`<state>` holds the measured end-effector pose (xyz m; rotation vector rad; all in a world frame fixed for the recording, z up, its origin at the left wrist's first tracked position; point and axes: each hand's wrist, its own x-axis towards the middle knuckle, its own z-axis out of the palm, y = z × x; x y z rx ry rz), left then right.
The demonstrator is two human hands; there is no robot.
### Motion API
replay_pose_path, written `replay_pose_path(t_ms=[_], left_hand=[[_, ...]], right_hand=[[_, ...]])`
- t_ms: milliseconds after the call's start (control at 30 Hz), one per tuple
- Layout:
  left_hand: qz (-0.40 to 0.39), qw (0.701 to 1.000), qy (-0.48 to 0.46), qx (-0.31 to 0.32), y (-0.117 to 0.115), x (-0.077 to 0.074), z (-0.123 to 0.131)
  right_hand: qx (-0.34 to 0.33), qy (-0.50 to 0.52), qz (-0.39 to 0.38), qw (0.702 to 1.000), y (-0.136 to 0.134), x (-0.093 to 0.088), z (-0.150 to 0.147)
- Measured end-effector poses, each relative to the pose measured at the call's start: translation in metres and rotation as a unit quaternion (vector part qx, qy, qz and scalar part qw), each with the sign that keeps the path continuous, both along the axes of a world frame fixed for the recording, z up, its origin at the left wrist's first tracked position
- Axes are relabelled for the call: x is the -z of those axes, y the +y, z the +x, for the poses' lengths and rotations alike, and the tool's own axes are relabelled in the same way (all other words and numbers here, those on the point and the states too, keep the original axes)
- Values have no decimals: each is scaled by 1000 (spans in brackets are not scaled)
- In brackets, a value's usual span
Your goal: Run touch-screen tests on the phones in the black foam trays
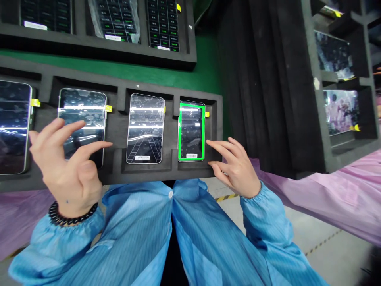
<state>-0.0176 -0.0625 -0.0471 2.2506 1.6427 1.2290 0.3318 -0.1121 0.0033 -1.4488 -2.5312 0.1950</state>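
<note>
Several phones lie face up in the compartments of a black foam tray (116, 167). The rightmost phone (191, 131) shows a bright green frame around its screen. My right hand (235, 167) is beside its right edge, fingers apart and holding nothing. Left of it, a phone (145, 129) displays white grid lines. Over another dark phone (85, 107) hovers my left hand (68, 159), its fingers spread and partly hiding that phone. A further dark phone (13, 127) sits at the far left. Yellow tabs stick out from the phones' right edges.
Behind, a second foam tray (166, 57) holds phones with text grids, one in a clear bag. Stacked black foam trays (268, 91) rise on the right, with phones in the top one. Pink sleeves of other people (333, 190) show at both sides. The bench surface (119, 69) is green.
</note>
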Motion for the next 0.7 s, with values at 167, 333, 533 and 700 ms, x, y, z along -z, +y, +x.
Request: replay_pose_path(t_ms=[167,333,533,700], left_hand=[[8,1000,-14,12,1,-2,-4],[11,970,86,225,1,-3,-18],[7,963,111,247,2,-4,-13],[-12,975,54,216,13,-8,-2]], right_hand=[[23,20,16,999,1,-2,4],[77,57,72,993,9,-7,1],[164,65,70,982,43,11,-9],[206,34,94,973,80,33,-12]])
